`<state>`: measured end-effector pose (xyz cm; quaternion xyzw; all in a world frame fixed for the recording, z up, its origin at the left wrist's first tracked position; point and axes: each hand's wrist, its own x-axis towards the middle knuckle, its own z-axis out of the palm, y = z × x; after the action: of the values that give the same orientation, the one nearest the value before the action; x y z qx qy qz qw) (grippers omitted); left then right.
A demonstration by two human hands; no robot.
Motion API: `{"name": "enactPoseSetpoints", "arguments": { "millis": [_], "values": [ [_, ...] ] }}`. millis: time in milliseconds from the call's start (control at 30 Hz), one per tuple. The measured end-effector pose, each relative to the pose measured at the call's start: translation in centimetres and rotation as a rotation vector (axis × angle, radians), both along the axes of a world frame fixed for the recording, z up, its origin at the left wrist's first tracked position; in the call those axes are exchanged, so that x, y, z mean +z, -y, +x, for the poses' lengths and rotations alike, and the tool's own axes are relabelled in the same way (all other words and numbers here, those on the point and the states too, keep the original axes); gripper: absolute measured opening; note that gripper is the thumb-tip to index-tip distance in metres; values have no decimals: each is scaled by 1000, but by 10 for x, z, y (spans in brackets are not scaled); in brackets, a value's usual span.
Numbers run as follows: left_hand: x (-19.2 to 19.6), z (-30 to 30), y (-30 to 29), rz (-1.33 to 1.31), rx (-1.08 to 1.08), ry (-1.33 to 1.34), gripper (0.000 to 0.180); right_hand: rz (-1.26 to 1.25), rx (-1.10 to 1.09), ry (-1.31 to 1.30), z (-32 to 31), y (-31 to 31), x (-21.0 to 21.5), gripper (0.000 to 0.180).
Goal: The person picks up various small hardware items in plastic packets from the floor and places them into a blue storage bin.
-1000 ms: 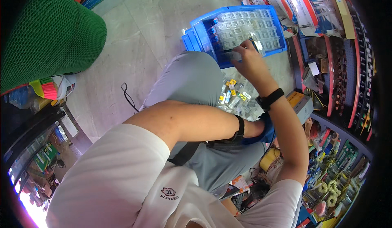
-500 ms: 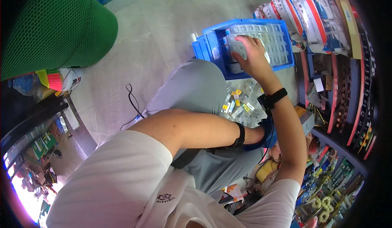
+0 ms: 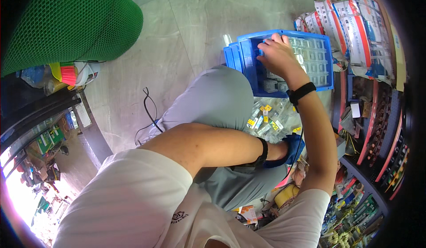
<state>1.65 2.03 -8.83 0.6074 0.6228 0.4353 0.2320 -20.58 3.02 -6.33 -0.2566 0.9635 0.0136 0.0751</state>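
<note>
My right hand (image 3: pixel 277 55), with a black band on the wrist, reaches into a blue plastic crate (image 3: pixel 248 66) on the tiled floor ahead of my knee. Rows of small clear boxes (image 3: pixel 313 57) fill the crate. My fingers curl down among the boxes at its far left corner, and I cannot see whether they grip one. My left arm crosses my body. My left hand (image 3: pixel 280 151) is mostly hidden behind my right forearm, against a blue object (image 3: pixel 296 142). A heap of small clear packets with yellow labels (image 3: pixel 270 115) lies between the crate and that hand.
A big roll of green mesh (image 3: pixel 71 21) stands at the upper left, with a pink-bristled brush (image 3: pixel 69 75) below it. A black cable (image 3: pixel 148 110) trails on the floor. Bagged goods (image 3: pixel 350 21) and stocked shelves (image 3: pixel 377 128) line the right side.
My right hand has moved further into the crate, towards its far left corner. The view has shifted, so the crate sits more to the right.
</note>
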Motion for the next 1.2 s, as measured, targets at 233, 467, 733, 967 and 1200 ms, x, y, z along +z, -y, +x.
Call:
{"name": "enactPoseSetpoints", "arguments": {
  "millis": [233, 467, 733, 967, 1200],
  "values": [
    [0, 3, -4, -8, -9, 7, 13, 15, 4, 45, -1, -3, -8, 10],
    [3, 2, -7, -3, -18, 2, 14, 55, 1, 119, -10, 0, -11, 13],
    [4, 9, -6, 4, -43, -1, 14, -201, 50, -67, 26, 8, 37, 20],
    [8, 25, -3, 11, -71, -29, 14, 115, 97, -93, 69, 16, 18, 20],
    [6, 30, -4, 0, -102, -66, 15, -198, -73, -54, 72, 5, 46, 31]
  ]
}}
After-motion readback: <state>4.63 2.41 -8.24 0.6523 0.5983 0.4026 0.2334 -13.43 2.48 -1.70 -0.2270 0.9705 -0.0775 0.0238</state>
